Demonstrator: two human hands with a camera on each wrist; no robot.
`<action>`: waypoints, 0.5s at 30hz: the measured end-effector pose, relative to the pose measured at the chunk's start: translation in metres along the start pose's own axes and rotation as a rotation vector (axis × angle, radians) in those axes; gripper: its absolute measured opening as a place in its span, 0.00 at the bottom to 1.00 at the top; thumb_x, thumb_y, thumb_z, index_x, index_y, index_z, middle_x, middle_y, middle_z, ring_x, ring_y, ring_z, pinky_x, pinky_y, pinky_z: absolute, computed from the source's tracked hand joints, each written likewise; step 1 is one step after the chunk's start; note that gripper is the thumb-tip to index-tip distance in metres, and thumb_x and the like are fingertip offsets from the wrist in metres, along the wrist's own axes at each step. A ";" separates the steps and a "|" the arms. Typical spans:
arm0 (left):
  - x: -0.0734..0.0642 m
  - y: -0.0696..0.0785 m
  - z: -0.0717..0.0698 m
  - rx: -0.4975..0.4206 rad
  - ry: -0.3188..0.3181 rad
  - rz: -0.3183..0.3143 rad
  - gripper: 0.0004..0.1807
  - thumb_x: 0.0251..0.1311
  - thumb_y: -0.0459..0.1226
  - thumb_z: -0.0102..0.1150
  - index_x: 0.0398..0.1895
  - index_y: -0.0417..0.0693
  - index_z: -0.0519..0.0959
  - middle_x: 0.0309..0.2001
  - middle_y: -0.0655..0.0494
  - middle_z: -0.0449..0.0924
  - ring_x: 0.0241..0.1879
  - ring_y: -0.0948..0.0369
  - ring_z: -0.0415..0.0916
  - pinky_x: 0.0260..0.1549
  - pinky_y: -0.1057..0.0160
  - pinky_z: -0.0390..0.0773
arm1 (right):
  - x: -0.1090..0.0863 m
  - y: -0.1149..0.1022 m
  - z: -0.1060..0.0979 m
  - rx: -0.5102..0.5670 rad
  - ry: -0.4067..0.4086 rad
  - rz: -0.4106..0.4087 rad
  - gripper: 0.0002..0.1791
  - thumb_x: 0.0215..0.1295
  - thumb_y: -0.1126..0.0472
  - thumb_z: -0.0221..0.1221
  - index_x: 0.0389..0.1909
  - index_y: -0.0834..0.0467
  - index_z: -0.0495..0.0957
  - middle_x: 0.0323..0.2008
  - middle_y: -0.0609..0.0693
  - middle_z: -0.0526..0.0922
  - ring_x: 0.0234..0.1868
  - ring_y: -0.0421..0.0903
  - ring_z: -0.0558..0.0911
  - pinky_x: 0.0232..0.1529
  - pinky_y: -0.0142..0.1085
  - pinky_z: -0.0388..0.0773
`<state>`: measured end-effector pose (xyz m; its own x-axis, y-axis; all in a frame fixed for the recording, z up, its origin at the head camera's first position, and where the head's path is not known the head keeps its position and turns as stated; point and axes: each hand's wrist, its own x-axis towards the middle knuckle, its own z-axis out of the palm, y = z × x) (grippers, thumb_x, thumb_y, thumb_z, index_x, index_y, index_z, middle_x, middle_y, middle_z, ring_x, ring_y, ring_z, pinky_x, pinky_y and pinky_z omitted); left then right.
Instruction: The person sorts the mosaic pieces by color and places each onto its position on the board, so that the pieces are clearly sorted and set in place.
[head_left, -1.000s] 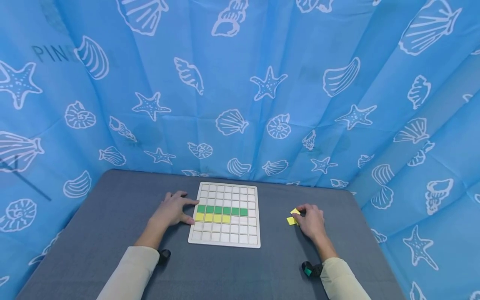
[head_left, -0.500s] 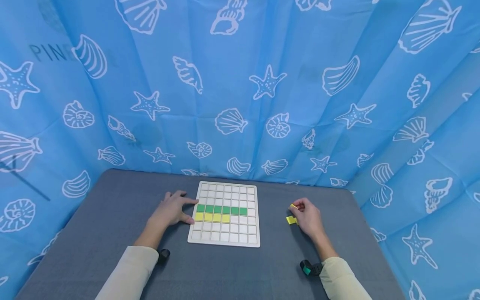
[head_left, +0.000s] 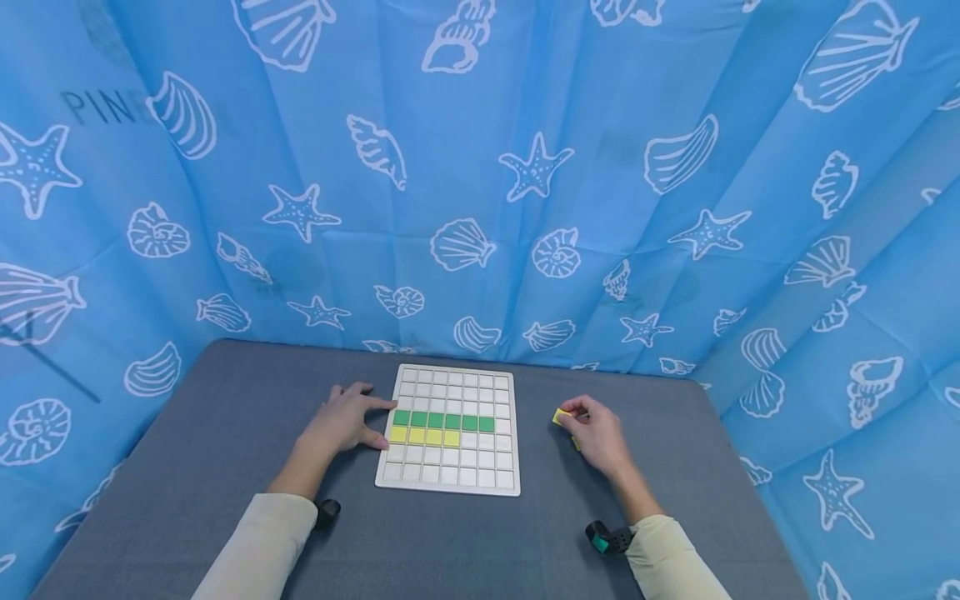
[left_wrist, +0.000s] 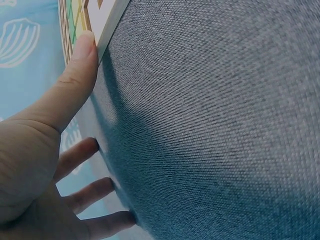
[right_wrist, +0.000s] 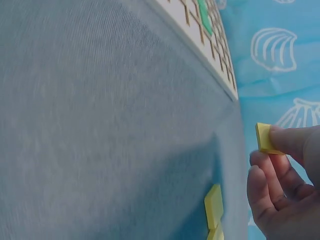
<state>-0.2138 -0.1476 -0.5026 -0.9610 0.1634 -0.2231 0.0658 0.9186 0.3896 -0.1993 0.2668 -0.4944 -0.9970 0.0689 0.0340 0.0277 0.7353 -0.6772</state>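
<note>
A white grid board (head_left: 487,459) lies on the grey table, with a row of green tiles (head_left: 435,420) across it and one vacant cell in that row. Just below, several yellow tiles (head_left: 434,436) fill cells from the left. My left hand (head_left: 347,421) is spread at the board's left edge; its thumb (left_wrist: 84,55) touches the rim in the left wrist view. To the right of the board, my right hand (head_left: 602,435) pinches a yellow tile (right_wrist: 263,138) between thumb and fingers, raised above the table. Loose yellow tiles (right_wrist: 214,206) lie beneath it.
The grey cloth-covered table (head_left: 450,550) extends around the board. Behind it and on both sides hangs a blue curtain (head_left: 480,200) with white shell and starfish prints. Dark bands are worn on both wrists.
My right hand has lifted a yellow tile from the loose ones and moved left with it, toward the board. The left hand and the board stay in place.
</note>
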 end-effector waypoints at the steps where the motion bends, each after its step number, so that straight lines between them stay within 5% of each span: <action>1: 0.000 0.000 0.000 0.000 0.002 0.002 0.42 0.41 0.53 0.81 0.66 0.68 0.79 0.77 0.42 0.61 0.74 0.33 0.54 0.65 0.27 0.64 | 0.000 -0.001 0.002 0.002 -0.001 -0.007 0.08 0.69 0.59 0.65 0.46 0.57 0.84 0.41 0.53 0.85 0.41 0.47 0.81 0.41 0.35 0.76; 15: 0.001 -0.001 0.000 -0.022 0.000 0.010 0.42 0.41 0.51 0.82 0.66 0.65 0.79 0.77 0.39 0.60 0.74 0.30 0.53 0.67 0.23 0.56 | -0.006 -0.021 0.017 0.012 -0.042 -0.053 0.09 0.69 0.60 0.65 0.48 0.57 0.85 0.43 0.53 0.85 0.40 0.45 0.80 0.41 0.35 0.76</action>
<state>-0.2148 -0.1486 -0.5034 -0.9602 0.1726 -0.2194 0.0695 0.9089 0.4112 -0.1946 0.2399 -0.4928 -0.9992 0.0015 0.0396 -0.0260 0.7291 -0.6839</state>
